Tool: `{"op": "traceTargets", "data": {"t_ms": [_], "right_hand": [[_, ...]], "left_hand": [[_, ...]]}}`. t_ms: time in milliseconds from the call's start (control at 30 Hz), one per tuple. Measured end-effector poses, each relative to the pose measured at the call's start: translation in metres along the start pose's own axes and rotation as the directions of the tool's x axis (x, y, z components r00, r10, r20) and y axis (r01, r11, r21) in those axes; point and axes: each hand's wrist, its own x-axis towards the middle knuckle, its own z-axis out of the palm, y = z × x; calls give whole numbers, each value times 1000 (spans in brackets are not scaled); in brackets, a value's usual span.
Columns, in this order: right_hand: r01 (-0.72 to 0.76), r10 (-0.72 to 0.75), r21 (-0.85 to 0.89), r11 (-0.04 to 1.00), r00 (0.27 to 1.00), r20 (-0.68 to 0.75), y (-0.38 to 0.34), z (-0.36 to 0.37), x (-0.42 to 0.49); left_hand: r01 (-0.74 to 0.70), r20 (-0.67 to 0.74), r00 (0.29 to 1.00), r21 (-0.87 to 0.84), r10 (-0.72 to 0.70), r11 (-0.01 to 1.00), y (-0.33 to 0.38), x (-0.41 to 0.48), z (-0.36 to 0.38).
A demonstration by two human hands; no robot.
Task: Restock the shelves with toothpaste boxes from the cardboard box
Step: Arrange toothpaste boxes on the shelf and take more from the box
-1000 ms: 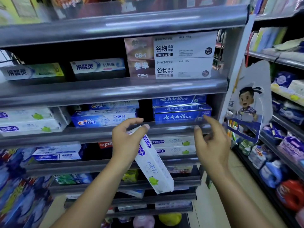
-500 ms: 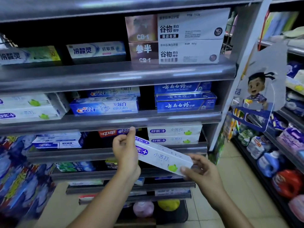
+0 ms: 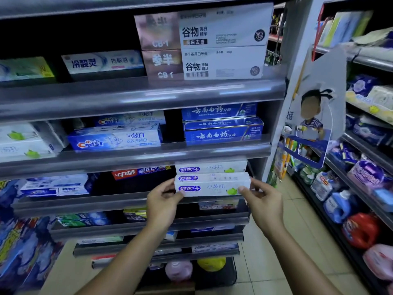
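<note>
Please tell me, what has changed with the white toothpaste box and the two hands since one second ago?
The box was hanging steeply from the left hand alone. The right hand, then free, took its lower end; together they turned it level and moved it in front of the stack of like boxes. Each hand now grips one end. The stack stayed put.

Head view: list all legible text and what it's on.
"舒客", "小苏打": white toothpaste box held by left hand and right hand.
"Crest": light-blue toothpaste box.
"云南白药牙膏": dark-blue toothpaste box.
"中華": red toothpaste box.
"冷酸灵", "抗敏感": top-shelf box.
"参半", "谷物", "180g": large white box.
Lower shelves, fine print: blurred, unreadable.
</note>
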Motion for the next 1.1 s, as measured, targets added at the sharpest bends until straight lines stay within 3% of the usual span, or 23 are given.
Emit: {"op": "traceTargets", "data": {"t_ms": [367,600,767,900,1100], "right_hand": [[13,-7,-178,984,999,32,7,11,33],[-5,7,-263,965,1000,4,8,20,41],[-15,13,-387,922,1000,-9,15,22,36],[21,-62,-443,896,995,-78,7,23,24],[170,-215,-353,920,972,-93,11,35,-34]], "left_hand": [[-66,-25,997,61,68,996,-9,28,10],[-42,-74,994,370,75,928,-10,41,11],[-119,10,991,559,136,821,-10,40,6],[-174,52,984,530,173,830,-13,38,-4],[-327,66,939,481,338,813,-45,1,-48]]}}
